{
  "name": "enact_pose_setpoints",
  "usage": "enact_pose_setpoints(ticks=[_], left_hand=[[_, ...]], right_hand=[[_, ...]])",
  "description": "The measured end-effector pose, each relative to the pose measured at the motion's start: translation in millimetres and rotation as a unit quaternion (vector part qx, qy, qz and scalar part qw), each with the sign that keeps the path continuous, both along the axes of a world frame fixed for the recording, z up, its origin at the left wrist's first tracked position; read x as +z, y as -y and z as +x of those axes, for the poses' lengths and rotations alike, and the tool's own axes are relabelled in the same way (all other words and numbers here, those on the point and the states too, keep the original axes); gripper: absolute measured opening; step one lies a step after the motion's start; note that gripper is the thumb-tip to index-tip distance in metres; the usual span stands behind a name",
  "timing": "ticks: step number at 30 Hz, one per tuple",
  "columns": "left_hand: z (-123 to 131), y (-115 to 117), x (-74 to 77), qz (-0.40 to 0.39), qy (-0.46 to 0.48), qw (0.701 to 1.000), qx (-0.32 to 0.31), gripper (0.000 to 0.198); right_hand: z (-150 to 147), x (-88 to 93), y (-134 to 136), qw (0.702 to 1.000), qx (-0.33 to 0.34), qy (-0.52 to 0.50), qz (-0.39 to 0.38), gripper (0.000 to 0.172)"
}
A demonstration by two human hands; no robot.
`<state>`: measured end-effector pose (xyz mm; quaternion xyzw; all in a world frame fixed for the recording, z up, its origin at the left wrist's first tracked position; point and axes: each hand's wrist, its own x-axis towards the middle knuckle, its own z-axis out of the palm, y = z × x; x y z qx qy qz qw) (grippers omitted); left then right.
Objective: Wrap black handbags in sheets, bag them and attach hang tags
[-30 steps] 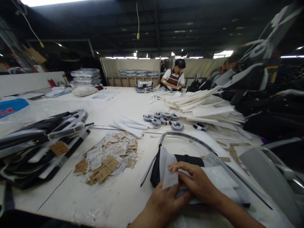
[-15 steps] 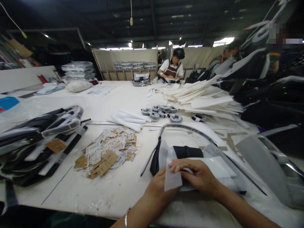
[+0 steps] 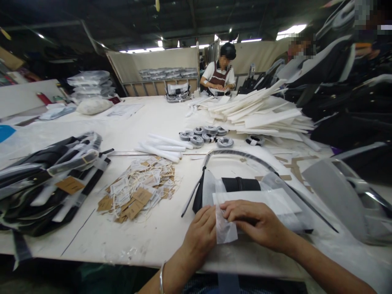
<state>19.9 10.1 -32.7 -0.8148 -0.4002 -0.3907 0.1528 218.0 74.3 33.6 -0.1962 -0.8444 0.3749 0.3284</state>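
Observation:
A black bag [image 3: 241, 184] lies at the table's front edge, partly covered with translucent white wrapping, its long wrapped strap [image 3: 241, 154] arching behind it. On the near side of the bag, my left hand [image 3: 202, 230] is closed at the left edge of a small translucent sheet [image 3: 226, 228]. My right hand [image 3: 255, 222] pinches the same sheet from the right, with fingers bent and thumb underneath. A flat white sheet [image 3: 275, 201] lies across the bag just beyond my right hand. My fingers hide part of the bag's front.
Left of the bag lies a heap of brown and white tags [image 3: 137, 198]. Farther left are stacked dark bags [image 3: 52, 183]. White tubes [image 3: 163, 148], wrapped strap coils [image 3: 210, 138] and piled white strips [image 3: 254, 110] lie beyond. A co-worker [image 3: 219, 75] sits at the far end.
My left hand has shifted slightly left and its fingers now lie higher against the sheet. The flat white sheet now reaches farther left over the bag. The view has tilted a little downward.

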Motion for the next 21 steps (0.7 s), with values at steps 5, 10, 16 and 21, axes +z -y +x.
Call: enact_pose_setpoints(ticks=[5,10,16,21], left_hand=[[-1,5,-5.0,-0.045,0.027,0.998,0.025,0.028],[-2,7,-7.8,-0.046,0.050,0.997,0.023,0.038],[-5,6,2.4,-0.047,-0.052,0.997,0.019,0.038],[-9,5,3.4,-0.074,-0.063,0.995,0.018,0.039]], right_hand=[[4,-2.6,4,0.997,0.025,0.025,0.063,0.019],[3,-8.8,7,0.984,0.066,0.047,0.159,0.029],[5,-13.2,15,0.967,0.056,0.025,0.247,0.032],[35,-34.7,48,0.965,0.035,0.060,0.254,0.048]])
